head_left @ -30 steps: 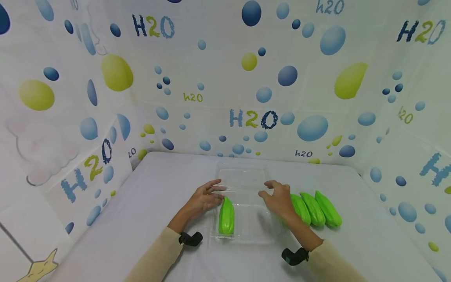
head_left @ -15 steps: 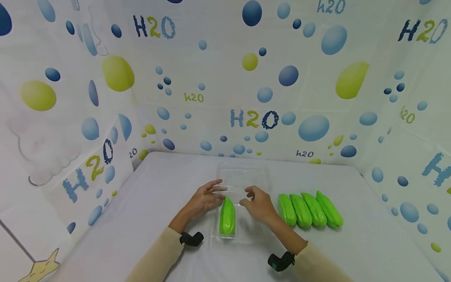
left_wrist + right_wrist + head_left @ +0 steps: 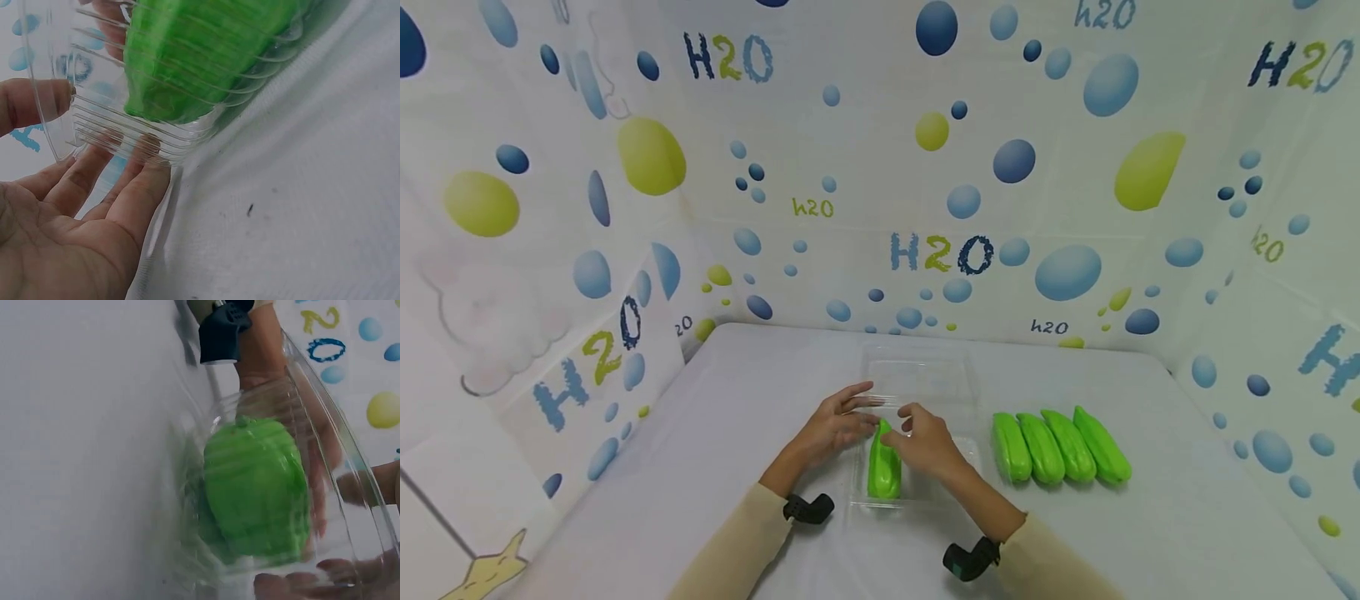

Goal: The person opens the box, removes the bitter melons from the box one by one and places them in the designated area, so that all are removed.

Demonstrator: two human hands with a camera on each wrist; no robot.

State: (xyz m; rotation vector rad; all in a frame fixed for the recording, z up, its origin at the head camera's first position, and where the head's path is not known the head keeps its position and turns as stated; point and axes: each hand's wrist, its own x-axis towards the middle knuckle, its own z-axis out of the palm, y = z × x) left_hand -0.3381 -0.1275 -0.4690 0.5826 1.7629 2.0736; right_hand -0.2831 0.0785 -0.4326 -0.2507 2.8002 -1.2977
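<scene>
A long, ridged, bright green vegetable (image 3: 884,477) with a tapered tip lies at the left side of a clear plastic clamshell box (image 3: 964,492). My left hand (image 3: 833,429) rests against the box's left side; its fingers (image 3: 131,200) touch the ribbed wall and the thumb is at the rim. My right hand (image 3: 925,446) is over the box, thumb overlapping the vegetable's upper end in the head view and index finger bent, with a gap between them. Through the plastic, the right wrist view shows the vegetable (image 3: 256,494) broad end first.
Several similar green vegetables (image 3: 1062,447) lie side by side to the right of the box. The box's transparent lid (image 3: 917,375) is folded back on the white tablecloth (image 3: 760,358). A patterned curtain (image 3: 850,150) encloses the table's back and sides.
My right hand has moved left from beside the loose vegetables, across the box, to the vegetable inside it. The left hand and the vegetables keep their places.
</scene>
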